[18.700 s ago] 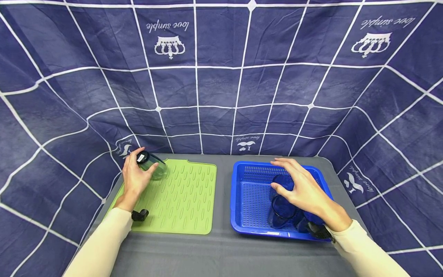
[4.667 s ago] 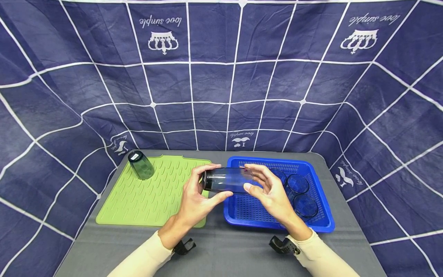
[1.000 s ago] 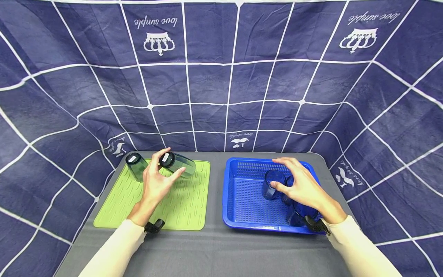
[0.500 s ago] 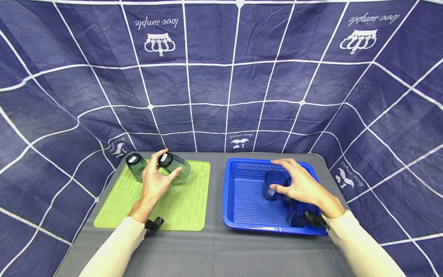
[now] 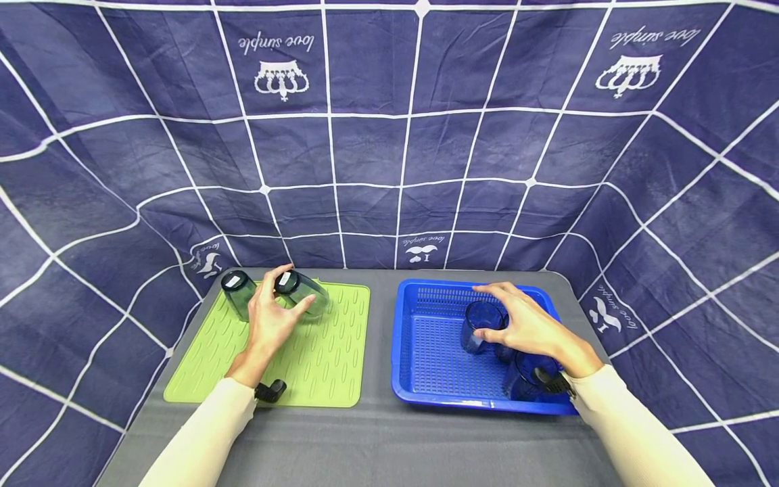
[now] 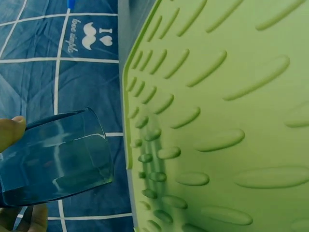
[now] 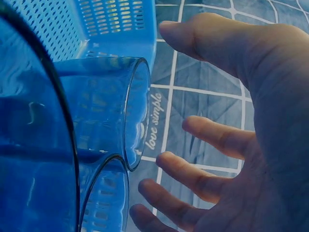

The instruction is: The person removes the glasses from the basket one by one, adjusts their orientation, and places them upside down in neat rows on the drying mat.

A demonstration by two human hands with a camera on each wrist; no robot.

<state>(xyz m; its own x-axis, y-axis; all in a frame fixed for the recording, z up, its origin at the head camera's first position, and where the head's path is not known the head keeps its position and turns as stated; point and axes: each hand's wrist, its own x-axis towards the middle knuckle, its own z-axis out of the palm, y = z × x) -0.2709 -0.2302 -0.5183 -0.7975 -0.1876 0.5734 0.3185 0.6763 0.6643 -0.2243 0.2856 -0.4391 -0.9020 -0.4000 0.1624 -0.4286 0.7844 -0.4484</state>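
Note:
My left hand [image 5: 270,321] holds a clear bluish drinking glass [image 5: 309,295] near its dark base, thumb on one side and fingers on the other. The glass is upside down, and in the left wrist view its rim hangs apart from the green drying mat [image 6: 251,121]. Beside that hand another glass [image 5: 239,296] stands base up at the mat's back left corner. Over the blue basket [image 5: 399,338], my right hand [image 5: 529,328] is spread with nothing in its grasp. Below it stand drinking glasses [image 5: 477,335], rims up, one partly hidden by the hand.
Grey cloth [image 5: 377,433] covers the table, with a strip of it between mat and basket. A dark blue curtain with white lines [image 5: 377,149] hangs behind and at both sides. A black wrist camera [image 5: 270,391] sits over the mat's front edge.
Earlier, the left hand had a glass at the mat's back left; later both hands held another glass between them. Over the last second, the left hand has shifted this glass slightly left; the right hand barely moved.

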